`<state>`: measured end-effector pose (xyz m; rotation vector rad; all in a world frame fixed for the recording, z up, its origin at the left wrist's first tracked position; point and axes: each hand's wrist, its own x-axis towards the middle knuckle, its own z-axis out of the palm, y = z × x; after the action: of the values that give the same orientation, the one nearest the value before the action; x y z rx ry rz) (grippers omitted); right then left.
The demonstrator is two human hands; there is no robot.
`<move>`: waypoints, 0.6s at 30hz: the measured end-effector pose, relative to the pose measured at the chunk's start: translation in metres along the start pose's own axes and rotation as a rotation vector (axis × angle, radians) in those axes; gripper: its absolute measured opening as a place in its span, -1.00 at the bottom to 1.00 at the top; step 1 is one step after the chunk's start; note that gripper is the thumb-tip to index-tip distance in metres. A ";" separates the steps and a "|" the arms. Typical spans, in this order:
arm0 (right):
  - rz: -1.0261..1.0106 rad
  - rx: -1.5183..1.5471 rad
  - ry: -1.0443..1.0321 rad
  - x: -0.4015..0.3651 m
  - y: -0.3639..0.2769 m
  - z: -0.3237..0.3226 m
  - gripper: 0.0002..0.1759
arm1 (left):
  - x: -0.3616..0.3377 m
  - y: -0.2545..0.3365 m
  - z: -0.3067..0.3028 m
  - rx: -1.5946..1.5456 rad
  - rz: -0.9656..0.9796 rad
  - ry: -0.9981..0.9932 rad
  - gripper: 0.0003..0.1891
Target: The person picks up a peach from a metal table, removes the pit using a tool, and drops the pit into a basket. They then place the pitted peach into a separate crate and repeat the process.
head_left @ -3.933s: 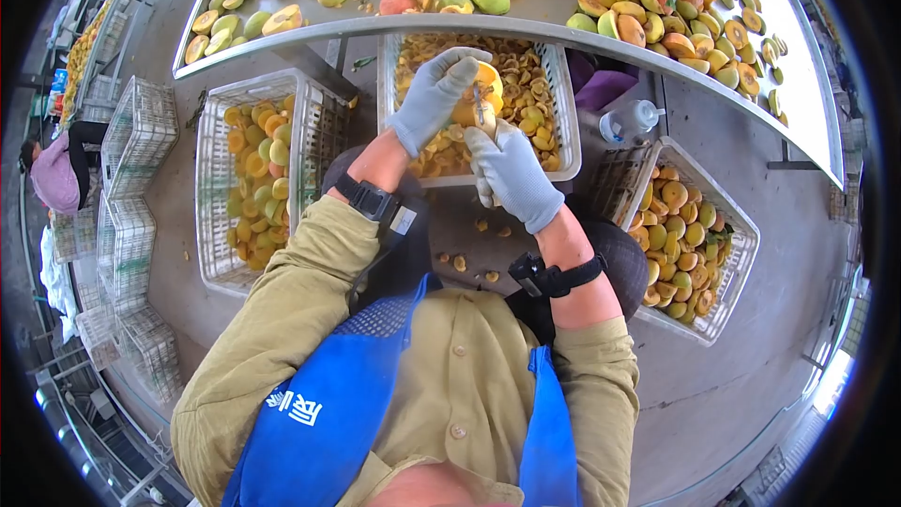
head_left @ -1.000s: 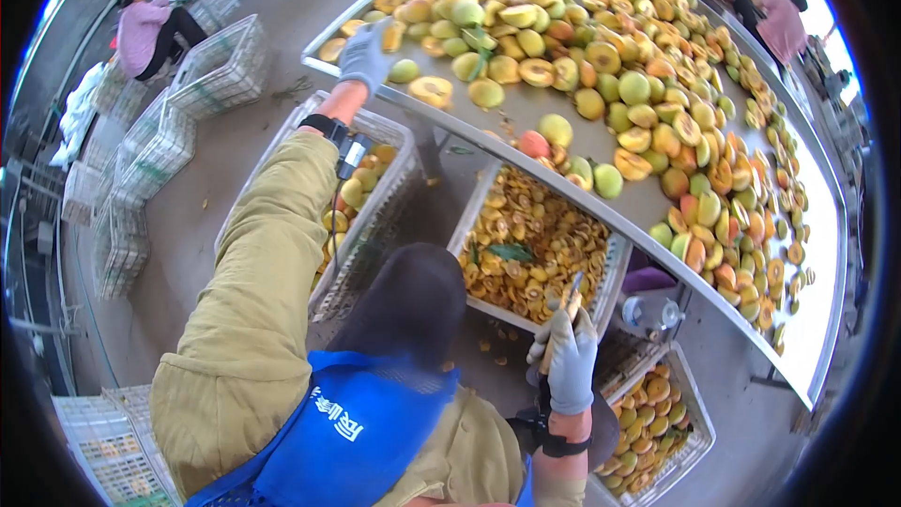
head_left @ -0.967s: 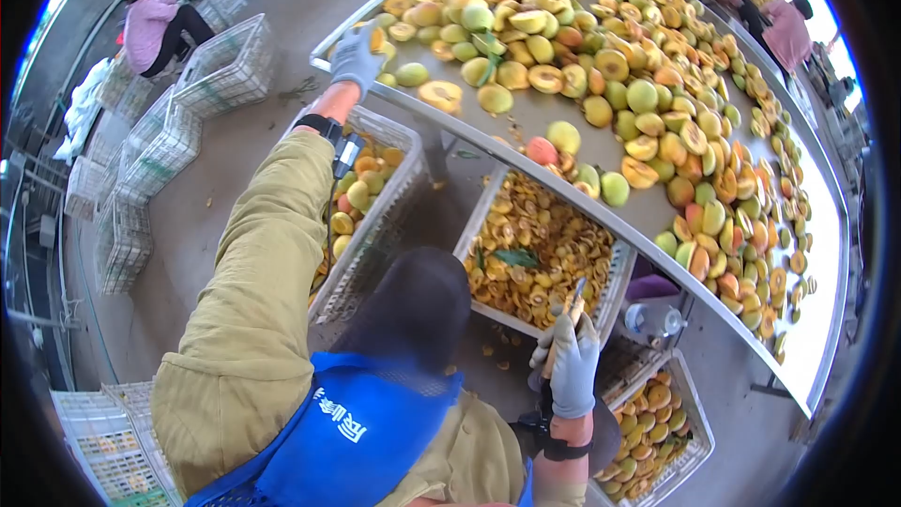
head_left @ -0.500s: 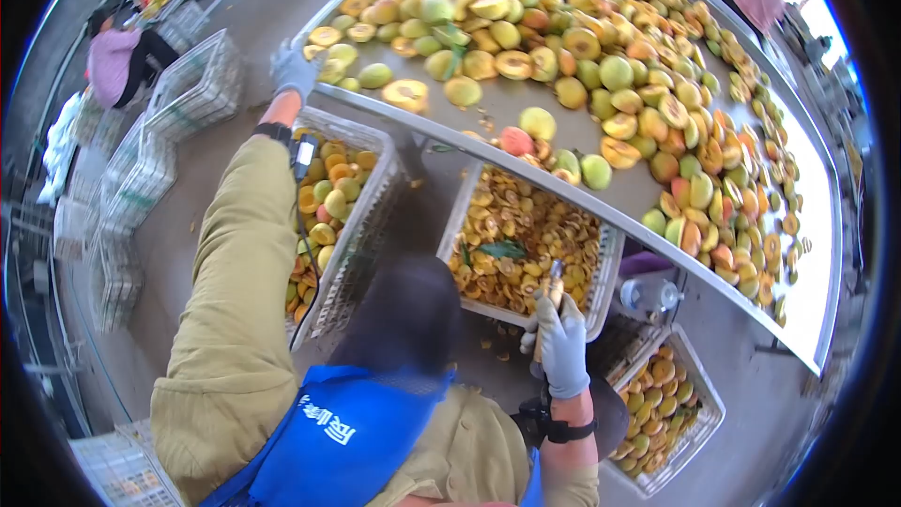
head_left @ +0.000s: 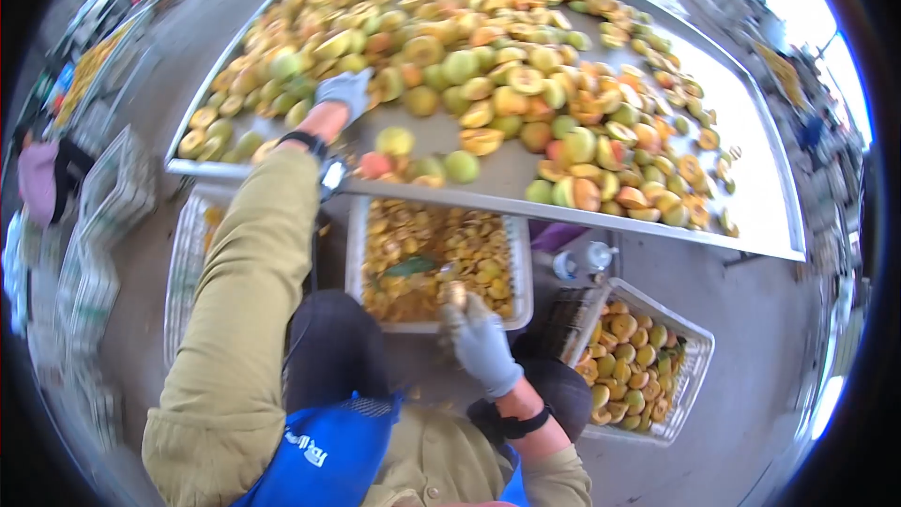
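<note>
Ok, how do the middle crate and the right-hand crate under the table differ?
The middle crate holds small, thin-looking pieces; the right-hand crate holds plumper fruit. The middle crate sits nearly square to the table; the right-hand crate is turned at an angle. Both are pale, open-topped.

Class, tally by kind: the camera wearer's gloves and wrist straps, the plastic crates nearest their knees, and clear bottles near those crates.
Gloves (left hand, right hand): 2
Wrist straps: 2
Crates (left crate, middle crate, right crate): 3
Clear bottle: 1
Total: 8
</note>
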<state>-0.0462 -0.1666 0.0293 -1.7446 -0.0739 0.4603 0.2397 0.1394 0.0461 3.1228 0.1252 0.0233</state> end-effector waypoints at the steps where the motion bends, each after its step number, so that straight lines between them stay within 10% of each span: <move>1: 0.072 0.068 -0.006 -0.003 -0.023 0.000 -0.81 | 0.003 -0.004 0.009 0.051 0.056 0.027 -0.46; 7: 0.034 0.083 0.009 -0.010 -0.024 -0.004 -0.80 | -0.022 -0.006 -0.003 -0.049 0.211 0.012 -0.51; 13: -0.133 0.127 0.154 0.000 0.007 -0.003 -0.81 | -0.125 0.036 -0.006 -1.512 0.129 0.114 -0.59; 18: 0.025 0.333 0.153 -0.002 -0.015 0.000 -0.77 | -0.217 0.095 0.024 -2.293 0.026 -0.592 -0.64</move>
<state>-0.0451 -0.1641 0.0446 -1.4485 0.1278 0.3347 0.0312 0.0273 0.0206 0.7671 -0.0078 -0.3974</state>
